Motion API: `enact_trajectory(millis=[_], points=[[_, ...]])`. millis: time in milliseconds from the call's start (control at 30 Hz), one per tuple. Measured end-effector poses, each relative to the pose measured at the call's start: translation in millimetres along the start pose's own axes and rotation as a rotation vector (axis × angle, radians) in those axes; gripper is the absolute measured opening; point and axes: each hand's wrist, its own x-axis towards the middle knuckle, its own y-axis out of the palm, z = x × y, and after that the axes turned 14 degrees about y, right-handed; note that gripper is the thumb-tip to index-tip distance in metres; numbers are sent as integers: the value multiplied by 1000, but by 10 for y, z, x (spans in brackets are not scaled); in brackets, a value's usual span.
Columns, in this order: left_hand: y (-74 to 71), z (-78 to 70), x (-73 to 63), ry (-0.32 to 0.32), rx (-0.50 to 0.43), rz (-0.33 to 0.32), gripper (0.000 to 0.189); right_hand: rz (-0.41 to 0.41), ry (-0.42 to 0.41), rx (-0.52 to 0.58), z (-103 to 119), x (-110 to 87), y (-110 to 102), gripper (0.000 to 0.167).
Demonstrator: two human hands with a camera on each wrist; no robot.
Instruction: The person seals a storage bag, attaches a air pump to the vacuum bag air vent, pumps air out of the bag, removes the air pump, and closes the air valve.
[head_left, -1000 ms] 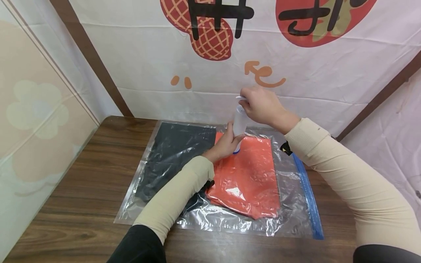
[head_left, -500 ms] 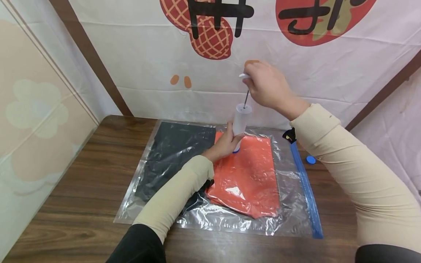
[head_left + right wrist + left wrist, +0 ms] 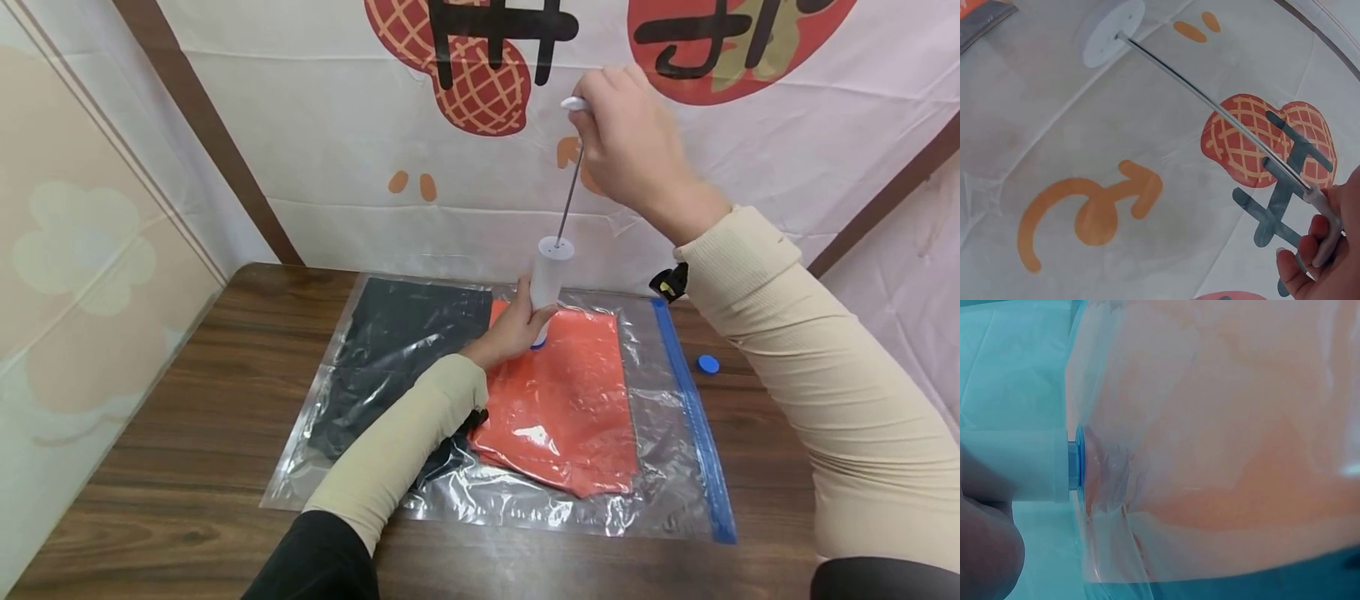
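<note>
My left hand (image 3: 512, 330) grips the white cylinder of a hand vacuum pump (image 3: 550, 279) and holds it upright. The pump's lower end sits on the blue-rimmed valve (image 3: 1080, 458) of a clear vacuum storage bag (image 3: 663, 492), as the left wrist view shows. Above it, my right hand (image 3: 628, 142) holds the white pump handle (image 3: 574, 103), its fingers curled round it in the right wrist view. A long stretch of metal rod (image 3: 1210, 106) runs from the handle into the cylinder's top. Folded orange-red fabric (image 3: 566, 408) and dark fabric (image 3: 420, 333) lie inside the bag.
A small round blue cap (image 3: 708, 364) lies on the wooden table (image 3: 180, 425), right of the bag's blue zip strip (image 3: 697, 433). Printed white cloth (image 3: 322, 133) hangs close behind the table's back edge.
My right hand has moved up with the handle, drawing the rod well out of the cylinder. The blue cap has come into view from behind the right sleeve. The left hand stays put.
</note>
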Motion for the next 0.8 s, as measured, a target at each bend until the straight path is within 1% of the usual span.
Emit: enact_trajectory(millis=[100, 267, 433, 700, 800], points=[[4, -10, -1, -4, 0, 3, 65, 29, -1, -5, -16, -30, 41, 24], [5, -23, -2, -10, -9, -4, 65, 130, -6, -9, -60, -96, 145, 20], [6, -11, 2, -6, -15, -4, 66, 211, -30, -33, -142, -222, 317, 16], [5, 10, 8, 35, -13, -2, 66, 307, -55, -51, -222, -448, 587, 13], [8, 16, 8, 41, -11, -4, 66, 320, -61, -65, -237, -495, 653, 13]])
